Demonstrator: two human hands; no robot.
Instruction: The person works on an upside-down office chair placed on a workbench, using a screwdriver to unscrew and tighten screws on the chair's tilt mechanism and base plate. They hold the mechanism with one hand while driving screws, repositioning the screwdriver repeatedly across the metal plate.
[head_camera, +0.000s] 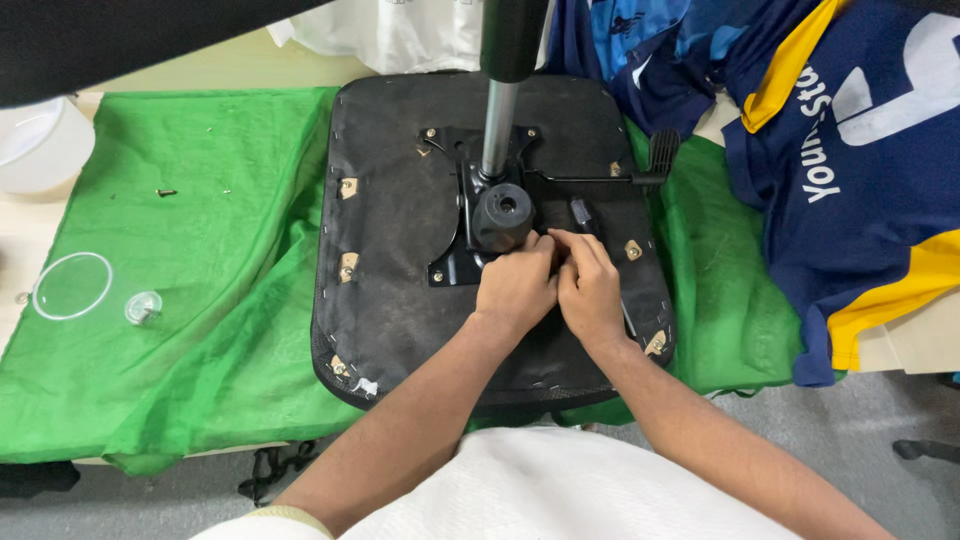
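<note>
An upturned black office chair seat (390, 220) lies on a green cloth (200, 260), its underside up. A black metal mechanism plate (455, 265) with a round black knob (502, 215) and a gas lift column (498, 110) is bolted at its middle. My left hand (515, 290) and my right hand (588, 290) rest side by side on the seat just below the knob, fingertips pinched together at the plate's near right corner. What the fingers hold is hidden. A black lever with a ribbed handle (662, 150) sticks out to the right.
Blue and yellow sports shirts (850, 170) are piled at the right. A clear round lid (72, 285) and a small clear cup (143, 307) lie at the left, a white tub (40, 145) at the far left. Loose screws (166, 192) sit on the cloth.
</note>
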